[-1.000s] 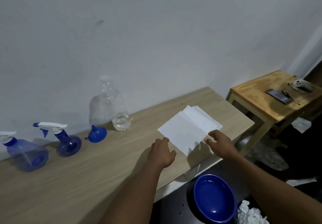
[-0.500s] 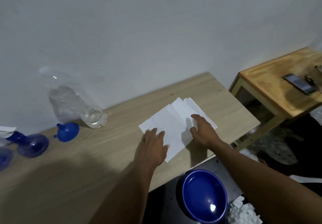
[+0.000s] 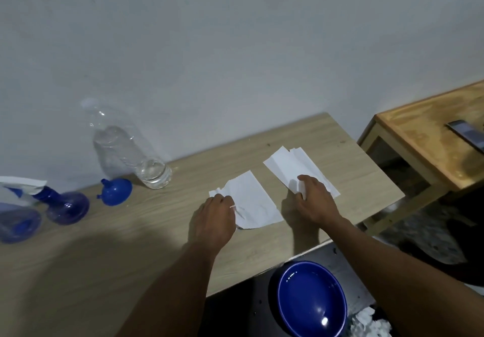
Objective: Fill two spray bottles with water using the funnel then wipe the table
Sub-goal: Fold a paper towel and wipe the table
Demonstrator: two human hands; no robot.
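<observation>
Near the counter's (image 3: 301, 137) right end, the left hand (image 3: 214, 218) pinches one tissue (image 3: 251, 205); the right hand (image 3: 314, 200) presses the stack (image 3: 293, 166). Bunch the sheet, then wipe in overlapping strokes toward the bottles (image 3: 65, 205) at the back-left.

2 blue spray bottles (image 3: 66, 207), funnel (image 3: 116, 192), tissues (image 3: 252, 205) on table (image 3: 104, 245)

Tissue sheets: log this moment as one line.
stage: wiping prep | left hand: on single tissue | right hand: on tissue stack | spray bottles: capped

Left hand (image 3: 216, 216) on single tissue (image 3: 251, 200), right hand (image 3: 315, 197) pressing tissue stack (image 3: 293, 166), wooden table (image 3: 78, 263)
</observation>
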